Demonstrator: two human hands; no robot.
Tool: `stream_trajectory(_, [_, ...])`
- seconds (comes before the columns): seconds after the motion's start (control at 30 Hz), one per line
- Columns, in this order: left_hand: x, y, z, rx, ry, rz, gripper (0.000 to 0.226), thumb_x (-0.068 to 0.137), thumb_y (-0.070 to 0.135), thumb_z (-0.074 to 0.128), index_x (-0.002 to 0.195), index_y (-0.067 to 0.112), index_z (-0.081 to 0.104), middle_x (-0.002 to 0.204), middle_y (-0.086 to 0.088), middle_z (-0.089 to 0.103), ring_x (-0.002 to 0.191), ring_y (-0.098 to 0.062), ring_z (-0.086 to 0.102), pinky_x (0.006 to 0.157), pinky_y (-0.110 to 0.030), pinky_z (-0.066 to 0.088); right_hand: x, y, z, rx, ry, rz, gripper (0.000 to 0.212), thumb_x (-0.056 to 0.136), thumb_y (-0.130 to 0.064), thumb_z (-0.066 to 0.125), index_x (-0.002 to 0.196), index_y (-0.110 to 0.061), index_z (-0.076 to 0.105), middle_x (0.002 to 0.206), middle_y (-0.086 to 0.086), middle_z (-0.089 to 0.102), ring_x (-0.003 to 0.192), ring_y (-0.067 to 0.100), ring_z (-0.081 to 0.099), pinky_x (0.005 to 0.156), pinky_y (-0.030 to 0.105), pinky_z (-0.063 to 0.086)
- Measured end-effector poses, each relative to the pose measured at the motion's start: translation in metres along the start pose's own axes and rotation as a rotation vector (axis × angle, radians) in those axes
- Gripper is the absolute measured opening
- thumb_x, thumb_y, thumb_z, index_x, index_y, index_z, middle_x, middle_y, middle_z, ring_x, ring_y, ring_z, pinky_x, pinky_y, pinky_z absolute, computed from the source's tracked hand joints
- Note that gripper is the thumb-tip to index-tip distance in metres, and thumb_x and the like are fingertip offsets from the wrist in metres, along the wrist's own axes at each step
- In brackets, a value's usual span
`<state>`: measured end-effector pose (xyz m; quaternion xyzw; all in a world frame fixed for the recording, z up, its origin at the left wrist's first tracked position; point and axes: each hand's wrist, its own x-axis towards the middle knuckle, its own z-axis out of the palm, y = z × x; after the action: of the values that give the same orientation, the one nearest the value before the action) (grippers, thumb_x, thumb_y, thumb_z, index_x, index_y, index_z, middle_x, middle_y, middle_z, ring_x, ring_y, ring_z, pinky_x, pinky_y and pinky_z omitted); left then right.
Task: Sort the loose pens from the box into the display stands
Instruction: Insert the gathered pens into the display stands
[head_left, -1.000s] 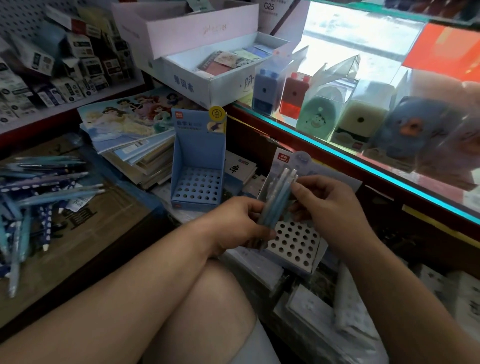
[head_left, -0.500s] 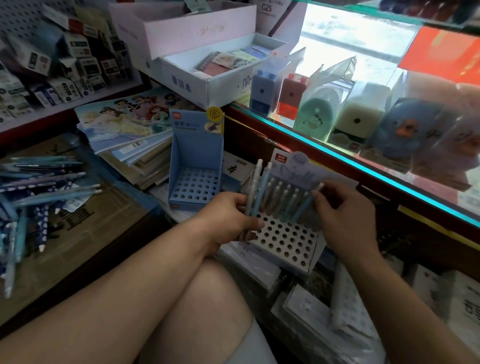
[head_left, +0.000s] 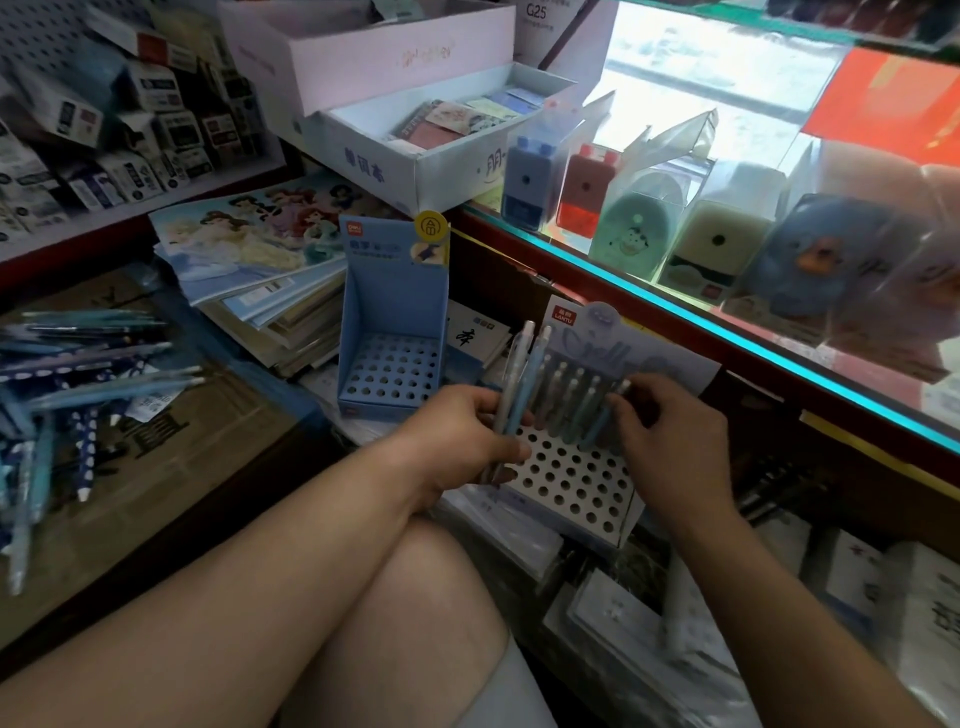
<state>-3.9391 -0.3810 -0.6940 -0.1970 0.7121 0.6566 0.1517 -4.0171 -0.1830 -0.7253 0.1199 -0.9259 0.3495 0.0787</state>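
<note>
A white display stand (head_left: 569, 480) with a grid of holes sits in front of my knees. Several pale pens (head_left: 563, 397) stand upright in its back rows. My left hand (head_left: 460, 434) grips a small bundle of pens (head_left: 522, 374) at the stand's left edge, their caps pointing up. My right hand (head_left: 662, 441) pinches one blue pen (head_left: 605, 415) that leans in a hole at the right end of the filled rows. A second, blue display stand (head_left: 392, 332) stands behind with no pens in it. Loose blue pens (head_left: 67, 374) lie heaped at the far left.
The heap of pens lies on flattened cardboard (head_left: 171, 447). A stack of picture books (head_left: 249, 260) sits behind the blue stand. A glass counter (head_left: 727, 322) with boxed sharpeners runs along the right. White boxes (head_left: 415, 150) stand at the back. Packaged goods lie below the stand.
A second ago both hands held one bundle over the stand. My right hand has since moved right with a single pen and lowered it into a hole; more pens stand in the rows.
</note>
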Motion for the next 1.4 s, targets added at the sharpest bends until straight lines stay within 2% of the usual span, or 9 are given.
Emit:
stream_trajectory(0.27, [-0.001,0.001,0.001,0.024,-0.029,0.015,0.032,0.089,0.002,0.071,0.117,0.018,0.068,0.108,-0.003,0.069,0.098,-0.019,0.07,0.083,-0.033,0.062,0.0,-0.001,0.009,-0.18,-0.085,0.093,0.02,0.093,-0.032,0.07,0.109,-0.019,0.067,0.104,-0.002,0.072,0.093,0.014,0.066,0.084,0.033,0.055])
stream_trajectory(0.4, [-0.001,0.0,0.002,0.051,-0.106,0.008,0.034,0.089,0.002,0.07,0.117,0.019,0.069,0.111,-0.005,0.069,0.099,-0.021,0.072,0.088,-0.038,0.062,-0.001,-0.013,-0.011,0.152,-0.057,0.136,0.017,0.092,-0.04,0.07,0.101,-0.026,0.069,0.093,-0.01,0.069,0.085,0.004,0.066,0.076,0.03,0.057])
stream_trajectory(0.5, [0.0,0.002,0.006,0.1,-0.201,-0.002,0.033,0.088,0.002,0.072,0.117,0.019,0.07,0.109,-0.005,0.072,0.101,-0.024,0.073,0.092,-0.044,0.06,-0.005,-0.032,-0.026,0.518,-0.207,0.158,0.012,0.095,-0.037,0.064,0.1,-0.028,0.07,0.088,-0.007,0.072,0.078,0.007,0.069,0.066,0.022,0.056])
stream_trajectory(0.63, [0.0,0.002,0.011,0.117,-0.248,0.0,0.032,0.087,0.002,0.074,0.116,0.016,0.071,0.103,-0.003,0.073,0.099,-0.023,0.073,0.092,-0.044,0.06,-0.006,-0.04,-0.032,0.592,-0.369,0.145,0.01,0.098,-0.028,0.061,0.099,-0.024,0.071,0.087,-0.006,0.074,0.077,0.011,0.071,0.063,0.018,0.056])
stream_trajectory(0.77, [-0.001,0.004,0.008,0.079,-0.133,0.02,0.03,0.09,0.003,0.07,0.116,0.019,0.068,0.107,-0.005,0.07,0.094,-0.019,0.072,0.085,-0.034,0.062,-0.005,-0.031,-0.035,0.733,-0.149,0.214,0.013,0.1,-0.027,0.058,0.101,-0.02,0.069,0.093,0.0,0.071,0.084,0.012,0.071,0.066,0.022,0.058])
stream_trajectory(0.87, [-0.001,0.003,0.006,0.057,-0.1,0.002,0.029,0.091,0.003,0.069,0.117,0.016,0.068,0.109,-0.006,0.067,0.097,-0.02,0.071,0.087,-0.036,0.062,-0.002,-0.018,-0.035,0.608,0.054,0.171,0.009,0.101,-0.028,0.057,0.101,-0.029,0.066,0.103,-0.007,0.067,0.09,0.003,0.066,0.068,0.019,0.054])
stream_trajectory(1.0, [-0.001,0.003,0.007,0.007,-0.097,0.005,0.035,0.09,0.001,0.07,0.122,0.015,0.067,0.108,-0.007,0.067,0.096,-0.02,0.071,0.087,-0.038,0.062,-0.006,-0.001,-0.025,0.39,-0.001,0.121,0.013,0.101,-0.029,0.056,0.099,-0.041,0.06,0.113,-0.009,0.06,0.101,0.007,0.06,0.084,0.032,0.054])
stream_trajectory(1.17, [-0.001,0.003,0.006,-0.018,-0.092,0.005,0.035,0.088,-0.001,0.071,0.119,0.015,0.068,0.112,-0.012,0.066,0.098,-0.022,0.071,0.085,-0.038,0.063,-0.012,0.008,-0.016,0.161,0.003,0.006,0.011,0.101,-0.027,0.056,0.11,-0.029,0.063,0.112,-0.01,0.055,0.097,-0.002,0.052,0.087,0.027,0.047])
stream_trajectory(1.4, [-0.002,0.004,0.007,-0.021,-0.077,0.008,0.032,0.087,-0.001,0.072,0.113,0.017,0.067,0.116,-0.017,0.063,0.101,-0.028,0.071,0.084,-0.037,0.063,-0.009,0.016,-0.008,0.095,-0.05,0.041,0.021,0.101,-0.027,0.058,0.12,-0.023,0.067,0.116,-0.008,0.058,0.095,-0.002,0.051,0.082,0.018,0.043])
